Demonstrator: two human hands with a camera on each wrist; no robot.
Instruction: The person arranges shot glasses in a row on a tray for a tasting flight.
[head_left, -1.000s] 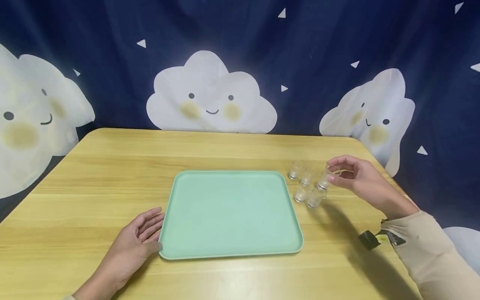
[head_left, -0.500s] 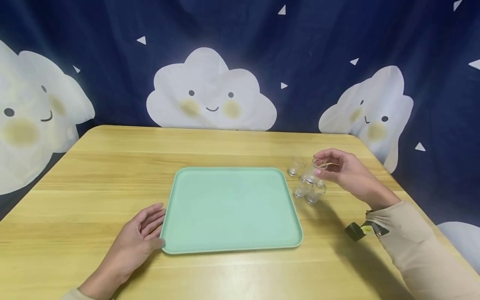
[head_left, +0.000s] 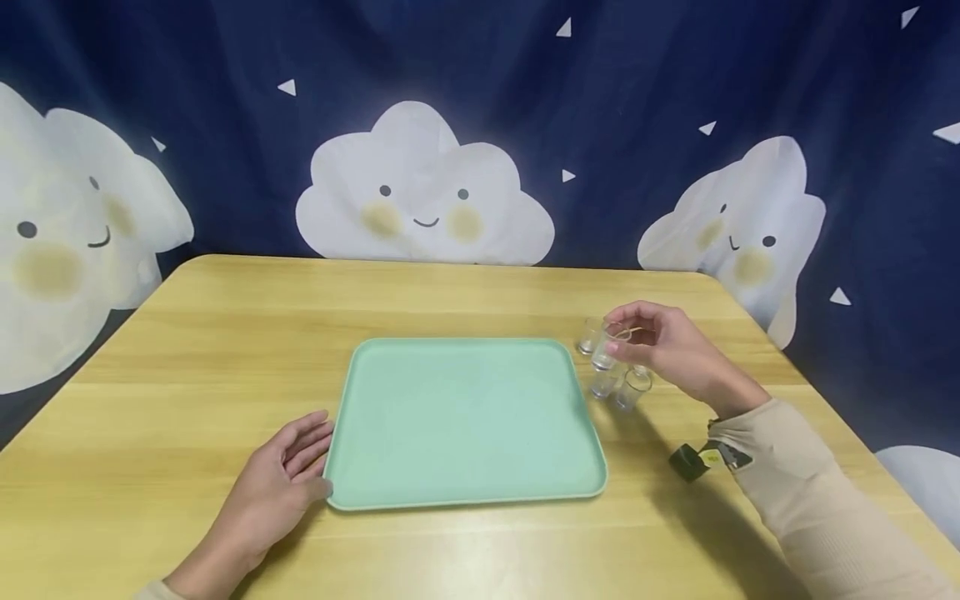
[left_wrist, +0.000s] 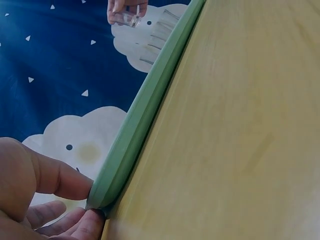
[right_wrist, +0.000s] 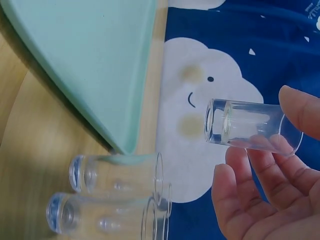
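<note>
My right hand point(head_left: 678, 354) pinches a small clear shot glass point(right_wrist: 247, 125) near its rim, between thumb and fingers. It is raised above several similar shot glasses point(head_left: 634, 388) standing upright just right of the tray, partly hiding some of them. A pale green rectangular tray point(head_left: 465, 421) lies flat on the table, bearing nothing. At its near left corner, my left hand point(head_left: 273, 479) holds the edge; in the left wrist view the thumb is against the rim point(left_wrist: 112, 172) with fingertips below it.
A light wooden table point(head_left: 225, 350) carries everything. Behind it hangs a dark blue curtain point(head_left: 480, 50) printed with smiling white clouds. A dark device with a strap point(head_left: 693, 461) is worn on the right wrist.
My right hand has moved left with the shot glass, from the right side of the group across toward the tray. My left hand stays at the tray corner.
</note>
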